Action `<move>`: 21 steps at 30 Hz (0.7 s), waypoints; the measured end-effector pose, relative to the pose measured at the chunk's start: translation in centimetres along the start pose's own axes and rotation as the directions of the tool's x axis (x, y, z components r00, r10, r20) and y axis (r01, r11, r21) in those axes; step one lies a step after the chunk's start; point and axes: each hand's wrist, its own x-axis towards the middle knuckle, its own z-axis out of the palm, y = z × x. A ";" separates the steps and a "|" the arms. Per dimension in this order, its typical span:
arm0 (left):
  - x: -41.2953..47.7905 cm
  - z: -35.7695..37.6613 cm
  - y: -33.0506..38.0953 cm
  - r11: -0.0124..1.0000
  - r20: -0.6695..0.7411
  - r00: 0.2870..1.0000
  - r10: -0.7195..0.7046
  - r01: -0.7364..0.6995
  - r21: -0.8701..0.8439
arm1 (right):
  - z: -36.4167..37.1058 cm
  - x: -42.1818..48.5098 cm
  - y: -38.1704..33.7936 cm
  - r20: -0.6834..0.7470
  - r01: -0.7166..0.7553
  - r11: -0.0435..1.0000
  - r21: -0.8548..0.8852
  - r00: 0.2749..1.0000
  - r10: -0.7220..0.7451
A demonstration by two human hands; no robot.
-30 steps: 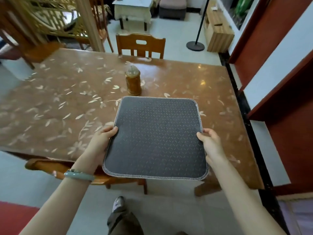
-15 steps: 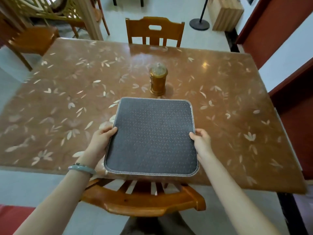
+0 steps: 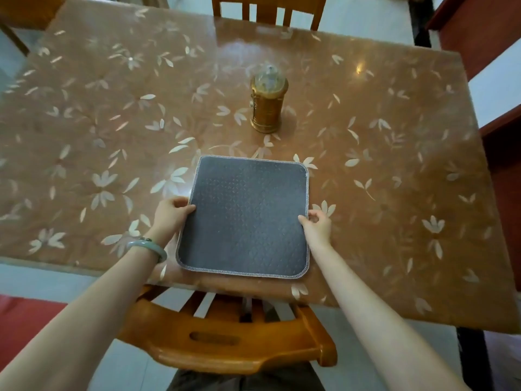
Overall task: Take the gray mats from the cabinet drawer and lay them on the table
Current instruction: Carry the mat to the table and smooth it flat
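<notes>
Mat (image 3: 245, 215), gray and square with pale stitched edging, lies flat or nearly so on the tabletop (image 3: 394, 170), close to its near edge and in front of a chair (image 3: 225, 345). The left grip (image 3: 172, 213) pinches the mat's left edge, thumb on top; the right grip (image 3: 317, 225) pinches the right edge. This one mat looks all but laid, with only the letting go left (no other mats and no drawer are in view, so how many are left cannot be told). A golden jar (image 3: 269, 103) stands well beyond the mat's far edge; bare tabletop spreads wide on both sides.
</notes>
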 end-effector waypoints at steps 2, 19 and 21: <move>0.1 0.3 0.1 0.995 0.003 1.000 0.009 -0.010 0.096 | -0.1 -0.1 -0.3 0.015 -0.022 0.995 -0.096 1.000 0.023; -0.3 -0.5 -4.4 0.918 0.101 0.978 0.183 -0.207 0.338 | 0.5 -2.7 1.4 0.029 0.006 0.921 -0.390 1.000 0.005; -0.2 -0.2 -4.8 0.895 0.083 0.974 0.211 -0.227 0.385 | 0.5 -2.5 1.3 0.032 -0.022 0.912 -0.409 0.999 0.038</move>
